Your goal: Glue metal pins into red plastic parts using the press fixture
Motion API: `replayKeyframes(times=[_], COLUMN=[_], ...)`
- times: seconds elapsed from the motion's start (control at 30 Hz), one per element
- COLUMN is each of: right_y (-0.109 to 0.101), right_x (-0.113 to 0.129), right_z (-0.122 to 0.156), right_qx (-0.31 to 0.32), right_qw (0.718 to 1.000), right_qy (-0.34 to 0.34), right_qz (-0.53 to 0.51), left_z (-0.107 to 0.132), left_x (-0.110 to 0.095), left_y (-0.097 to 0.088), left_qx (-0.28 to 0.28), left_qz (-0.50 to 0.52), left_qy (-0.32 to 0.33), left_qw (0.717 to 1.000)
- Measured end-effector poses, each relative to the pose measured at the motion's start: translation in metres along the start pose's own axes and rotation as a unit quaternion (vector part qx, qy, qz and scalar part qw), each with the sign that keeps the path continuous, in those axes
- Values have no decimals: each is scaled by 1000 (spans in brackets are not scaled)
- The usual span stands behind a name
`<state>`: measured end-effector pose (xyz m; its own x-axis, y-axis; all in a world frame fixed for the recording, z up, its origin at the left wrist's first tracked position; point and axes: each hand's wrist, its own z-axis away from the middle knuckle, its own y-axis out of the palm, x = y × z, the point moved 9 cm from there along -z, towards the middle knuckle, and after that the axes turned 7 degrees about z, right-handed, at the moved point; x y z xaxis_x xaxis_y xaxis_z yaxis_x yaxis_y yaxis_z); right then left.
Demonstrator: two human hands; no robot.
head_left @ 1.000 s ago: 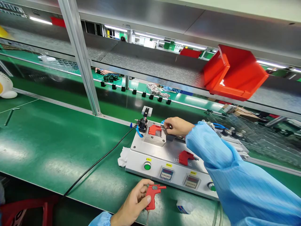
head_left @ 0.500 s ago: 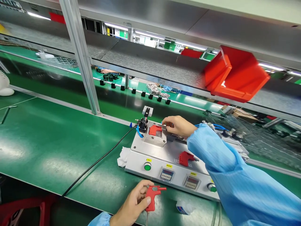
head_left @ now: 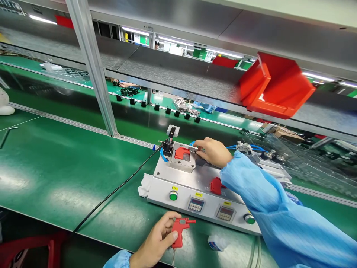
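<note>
My left hand (head_left: pixel 156 240) is wrapped round a red gun-shaped plastic part (head_left: pixel 179 232) above the front of the bench, its thin nozzle pointing right. At the metal fixture block (head_left: pixel 182 165), my right hand (head_left: pixel 213 152) has thumb and fingers pinched at a small grey metal piece (head_left: pixel 193 149); whether that piece is loose or belongs to the fixture I cannot tell. Another red gun-shaped part (head_left: pixel 182 153) lies in the block, just left of those fingertips. A third red part (head_left: pixel 215 185) rests on the machine's top plate, partly hidden by my right sleeve.
The machine (head_left: pixel 178 199) has green buttons and two small displays. A small bottle (head_left: pixel 216 243) lies before it. Black cable (head_left: pixel 119 186) crosses the bench (head_left: pixel 69 178) leftward. Overhead, an orange bin (head_left: pixel 279 89) sits on the shelf, and a metal post (head_left: pixel 93 67) rises behind the bench.
The view has shifted slightly. My right hand has drawn a little to the right of the block, and its sleeve covers more of the third red part. My left hand keeps its hold.
</note>
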<state>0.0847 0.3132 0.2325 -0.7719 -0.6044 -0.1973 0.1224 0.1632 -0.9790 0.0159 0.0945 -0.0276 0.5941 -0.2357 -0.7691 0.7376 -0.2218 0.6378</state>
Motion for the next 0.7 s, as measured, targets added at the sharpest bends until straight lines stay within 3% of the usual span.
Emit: replayKeyframes(times=[0.13,0.43,0.57,0.7], right_y=[2,-6,-16,-2], right_x=[4,4,27,52], right_z=[6,7,-5,-18], right_qx=[-6,15,-10,46], right_qw=[998,997,998,996], right_qy=[-44,-23,-41,-51], right_qz=[44,78,51,63], left_z=[0,1,1,2], left_x=[-1,-1,-2,-6], left_y=[0,0,-2,-4], left_qx=[-4,-4,-15,-21], left_qz=[-4,5,1,-3], left_qy=[0,-10,-7,-11], left_qw=[1000,1000,1000,1000])
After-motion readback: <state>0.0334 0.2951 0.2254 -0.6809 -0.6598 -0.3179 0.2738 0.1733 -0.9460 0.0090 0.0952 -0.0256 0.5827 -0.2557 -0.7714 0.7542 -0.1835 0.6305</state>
